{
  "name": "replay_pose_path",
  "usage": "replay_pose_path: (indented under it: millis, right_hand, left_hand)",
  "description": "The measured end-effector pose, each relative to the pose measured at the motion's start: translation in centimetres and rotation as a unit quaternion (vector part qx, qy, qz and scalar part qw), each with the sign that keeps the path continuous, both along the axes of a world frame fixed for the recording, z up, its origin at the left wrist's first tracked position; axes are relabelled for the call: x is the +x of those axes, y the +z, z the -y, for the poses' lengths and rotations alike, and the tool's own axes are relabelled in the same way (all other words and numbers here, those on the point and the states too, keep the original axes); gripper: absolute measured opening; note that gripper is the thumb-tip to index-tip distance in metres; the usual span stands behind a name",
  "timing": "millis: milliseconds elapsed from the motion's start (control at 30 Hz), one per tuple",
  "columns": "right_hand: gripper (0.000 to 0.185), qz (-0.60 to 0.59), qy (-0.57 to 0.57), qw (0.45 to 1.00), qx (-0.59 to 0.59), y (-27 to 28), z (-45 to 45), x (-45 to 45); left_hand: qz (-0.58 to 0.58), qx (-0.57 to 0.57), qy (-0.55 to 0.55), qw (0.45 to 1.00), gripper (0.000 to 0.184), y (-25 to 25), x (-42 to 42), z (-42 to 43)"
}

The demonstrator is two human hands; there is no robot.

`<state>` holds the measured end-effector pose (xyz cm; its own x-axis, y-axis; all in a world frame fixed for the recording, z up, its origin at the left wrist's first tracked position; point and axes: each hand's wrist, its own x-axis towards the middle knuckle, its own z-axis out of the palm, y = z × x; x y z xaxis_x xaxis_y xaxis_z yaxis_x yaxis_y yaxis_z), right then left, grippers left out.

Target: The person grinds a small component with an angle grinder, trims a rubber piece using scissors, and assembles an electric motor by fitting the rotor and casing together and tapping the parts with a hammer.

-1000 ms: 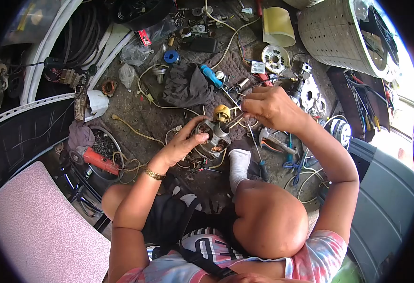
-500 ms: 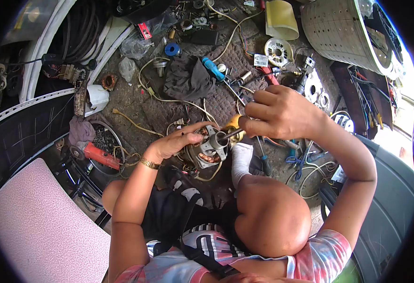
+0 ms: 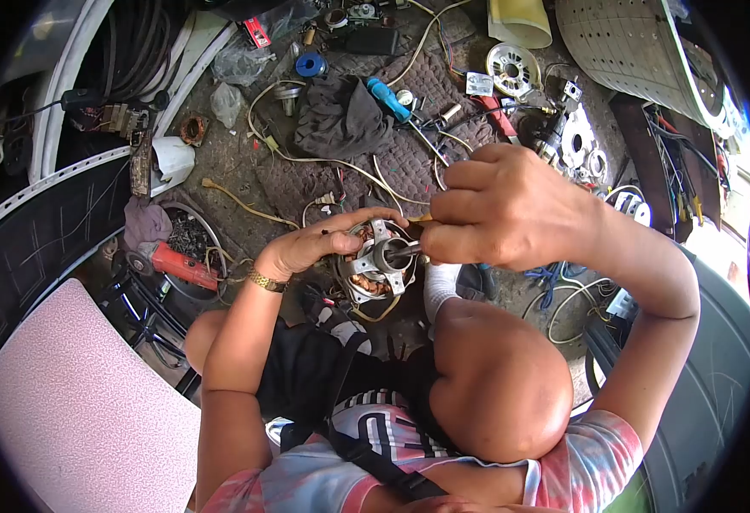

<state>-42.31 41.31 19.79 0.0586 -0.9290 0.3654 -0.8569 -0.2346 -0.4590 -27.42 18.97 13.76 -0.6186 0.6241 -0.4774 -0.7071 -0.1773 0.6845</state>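
Note:
An electric motor (image 3: 373, 278) with copper windings and a grey metal end frame is held up over the floor between my feet. My left hand (image 3: 313, 246) grips it from the left, fingers along the far side and thumb on top near the windings. The motor's round central hub faces up toward me. A metal rod (image 3: 406, 250) stands at a slant in that hub. My right hand (image 3: 507, 209) is closed around the rod's outer end, which the fingers mostly hide. Whether it is a tool or a shaft cannot be made out.
On the floor ahead lie a dark cloth (image 3: 341, 115), a blue-handled screwdriver (image 3: 389, 100), cables and metal parts. A red angle grinder (image 3: 184, 264) rests at the left beside a pink-topped seat (image 3: 88, 393). A perforated drum (image 3: 631, 51) stands at the far right.
The rod now sits more upright toward me in the hub, and the motor's hub has tilted up. My right hand has shifted slightly nearer. The yellow thing behind is now mostly hidden.

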Motion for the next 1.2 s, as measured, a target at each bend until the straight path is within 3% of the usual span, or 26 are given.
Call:
replay_pose_path:
  millis: [133,267,333,600,700,1100,1200]
  right_hand:
    - [0.017,0.027,-0.034,0.999,-0.002,0.5,-0.3,1.0]
    - [0.020,0.054,-0.122,0.989,0.058,0.5,-1.0,1.3]
    - [0.021,0.056,-0.136,0.987,0.071,0.2,-1.4,1.2]
    - [0.022,0.037,-0.179,0.976,0.118,-0.2,-2.8,2.6]
    - [0.023,0.062,-0.211,0.969,0.109,-0.2,-2.7,2.7]
    - [0.011,0.058,-0.136,0.976,0.161,0.4,-2.5,1.7]
    - [0.026,0.098,-0.150,0.970,0.168,-2.9,-2.2,1.4]
  left_hand:
    - [-0.015,0.010,0.006,1.000,0.072,-0.5,0.2,-0.3]
    - [-0.069,-0.065,0.065,0.993,0.074,-0.1,0.7,-0.7]
    - [-0.098,-0.140,0.118,0.978,0.086,-0.7,1.2,-1.0]
    - [-0.150,-0.231,0.148,0.950,0.081,0.1,1.3,-1.8]
    - [-0.148,-0.222,0.161,0.950,0.081,-0.1,1.6,-2.0]
    - [-0.098,-0.153,0.163,0.970,0.081,-0.4,1.9,-2.5]
    - [-0.052,-0.129,0.194,0.971,0.077,-0.7,2.3,-2.7]
